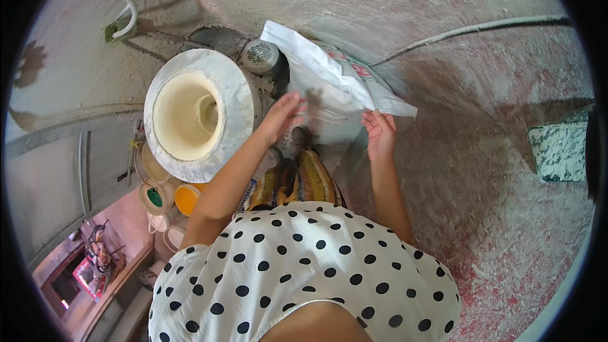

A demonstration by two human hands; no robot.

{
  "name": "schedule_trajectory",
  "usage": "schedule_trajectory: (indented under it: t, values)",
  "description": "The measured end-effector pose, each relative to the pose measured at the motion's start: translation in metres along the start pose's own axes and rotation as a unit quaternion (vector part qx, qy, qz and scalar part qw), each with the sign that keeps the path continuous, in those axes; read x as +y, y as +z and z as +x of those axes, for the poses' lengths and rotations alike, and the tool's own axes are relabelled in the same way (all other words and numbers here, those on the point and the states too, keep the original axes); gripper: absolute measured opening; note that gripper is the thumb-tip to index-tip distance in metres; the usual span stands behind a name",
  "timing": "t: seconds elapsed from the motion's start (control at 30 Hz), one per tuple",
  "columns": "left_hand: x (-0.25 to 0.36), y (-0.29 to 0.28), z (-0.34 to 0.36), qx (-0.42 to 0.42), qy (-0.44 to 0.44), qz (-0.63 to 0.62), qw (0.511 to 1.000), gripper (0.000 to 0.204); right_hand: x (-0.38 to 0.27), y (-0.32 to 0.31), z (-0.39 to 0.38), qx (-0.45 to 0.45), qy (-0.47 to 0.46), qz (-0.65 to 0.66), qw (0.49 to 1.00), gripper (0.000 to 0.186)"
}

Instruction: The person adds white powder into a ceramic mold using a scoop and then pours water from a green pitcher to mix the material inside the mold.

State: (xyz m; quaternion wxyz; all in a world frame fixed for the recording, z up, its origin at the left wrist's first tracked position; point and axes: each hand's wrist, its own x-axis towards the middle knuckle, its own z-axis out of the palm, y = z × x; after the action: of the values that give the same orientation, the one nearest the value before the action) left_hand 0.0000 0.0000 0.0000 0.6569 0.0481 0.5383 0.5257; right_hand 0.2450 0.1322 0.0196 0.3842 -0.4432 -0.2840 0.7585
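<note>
A white woven sack (pixel 326 92) leans at the wall in front of me, with its top edge folded over. My right hand (pixel 380 136) pinches the sack's rim near its right corner, thumb and fingertips pressed together. Close to the sack's left side is my left hand (pixel 282 116), its fingers loosely apart with nothing seen in them. A thin pale thread or edge runs across the sack's near side between both hands. Left of my left hand stands a round hopper (pixel 244 98) with a wide grey metal rim and a cream, powder-coated inside.
A grey motor (pixel 260 56) sits between hopper and sack. Several buckets, one yellow (pixel 187 199), stand below the hopper at left. A cable (pixel 468 29) runs along the dusty wall. A pipe with a tap (pixel 130 16) is at upper left; a green-white block (pixel 558 151) is far right.
</note>
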Motion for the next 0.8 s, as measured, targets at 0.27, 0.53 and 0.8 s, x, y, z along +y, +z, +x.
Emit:
schedule_trajectory:
  t: [0.27, 0.53, 0.8]
  values:
    - [0.038, 0.052, 0.077, 0.082, -0.022, 0.057, 0.995, 0.041, 0.003, -0.007, -0.049, -0.034, 0.058, -0.058, 0.996, 0.014]
    - [-0.006, 0.016, 0.028, 0.06, 0.082, 0.167, 0.981, 0.032, -0.031, -0.022, -0.069, -0.031, 0.127, -0.426, 0.895, 0.02]
    - [-0.028, 0.008, -0.046, 0.072, 0.127, 0.119, 0.982, 0.026, -0.031, 0.09, 0.012, -0.178, -0.492, -0.697, 0.491, 0.013]
